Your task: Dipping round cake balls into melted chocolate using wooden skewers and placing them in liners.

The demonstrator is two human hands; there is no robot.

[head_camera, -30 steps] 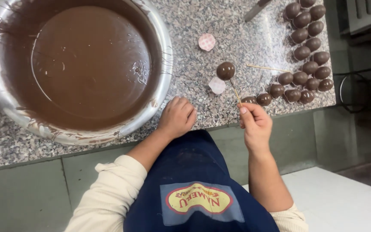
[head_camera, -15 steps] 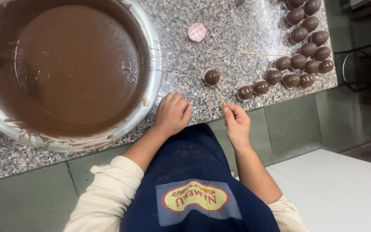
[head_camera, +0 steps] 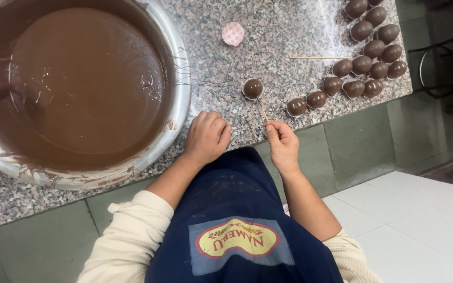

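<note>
Chocolate ball on a stick, set on the granite counter.

The right hand [head_camera: 283, 145] pinches the thin stick [head_camera: 263, 112]; the chocolate ball [head_camera: 252, 88] sits at eleven o'clock from those fingertips. The left hand [head_camera: 206, 137] rests loosely curled, empty, beside the steel bowl [head_camera: 180, 99].

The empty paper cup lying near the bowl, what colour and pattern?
Pink with a fine white check, the paper cup shows in the head view.
</note>
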